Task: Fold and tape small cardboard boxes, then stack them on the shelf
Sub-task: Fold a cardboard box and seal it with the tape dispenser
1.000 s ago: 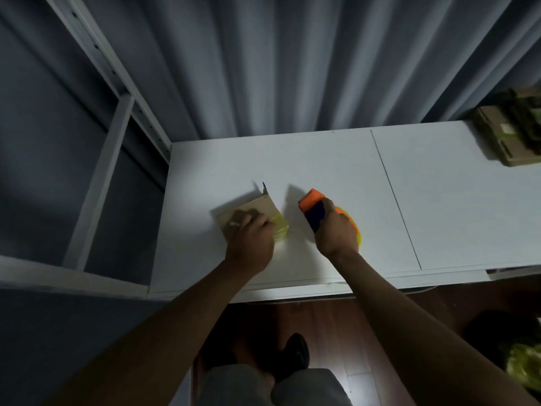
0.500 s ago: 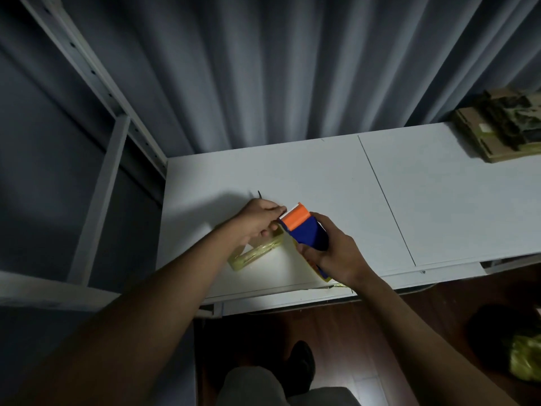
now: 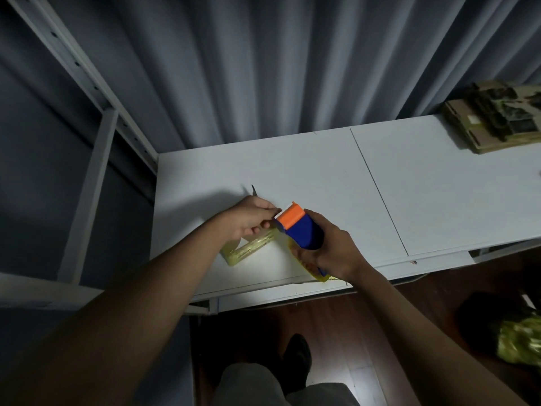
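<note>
A small cardboard box point(image 3: 248, 249), wrapped in yellowish tape, stands on the white table point(image 3: 336, 177) near its front left corner. My left hand point(image 3: 251, 219) curls over the box's top edge, and its fingertips pinch at the toothed blade of the tape dispenser point(image 3: 301, 230). The dispenser is blue with an orange head and carries a yellow tape roll. My right hand point(image 3: 330, 250) grips it around the handle, just right of the box. One thin box flap point(image 3: 254, 191) sticks up behind my left hand.
A stack of flat cardboard point(image 3: 497, 118) lies at the table's far right. A grey metal shelf frame point(image 3: 87, 159) stands to the left. A pleated curtain point(image 3: 263, 68) hangs behind. Under the table a dark floor shows, with a yellow-green bag point(image 3: 518, 341) at the right.
The dispenser went from resting on the table beside the box to being lifted against the box's top. My left hand moved from lying flat on the box to pinching at the dispenser's blade.
</note>
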